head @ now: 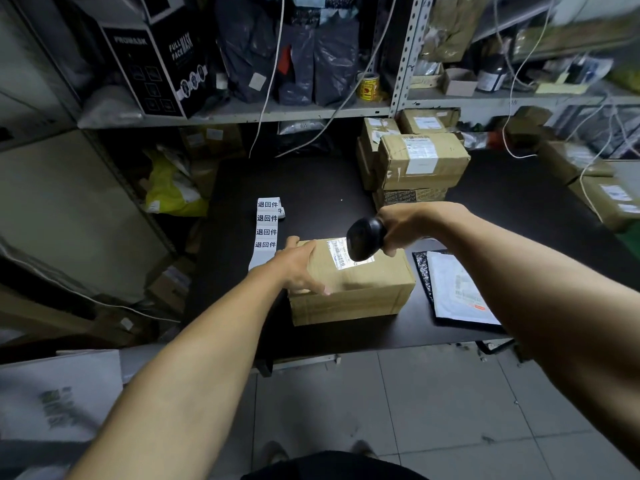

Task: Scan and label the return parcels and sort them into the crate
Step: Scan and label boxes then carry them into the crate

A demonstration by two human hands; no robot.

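A brown cardboard parcel (360,289) lies on the black table (311,181) near its front edge. My left hand (298,268) grips the parcel's left top corner, thumb on the near side. My right hand (405,226) holds a black barcode scanner (363,239) just above the parcel, its head over the white shipping label (337,254), which is lit by the scanner's light. A strip of white return labels (266,225) with black characters lies on the table to the left of the parcel.
A flat mailer (457,289) lies on the table right of the parcel. Stacked cardboard boxes (419,161) stand at the back of the table, more boxes (609,199) at far right. Metal shelves (242,114) with bags and hanging cables rise behind. Tiled floor lies below.
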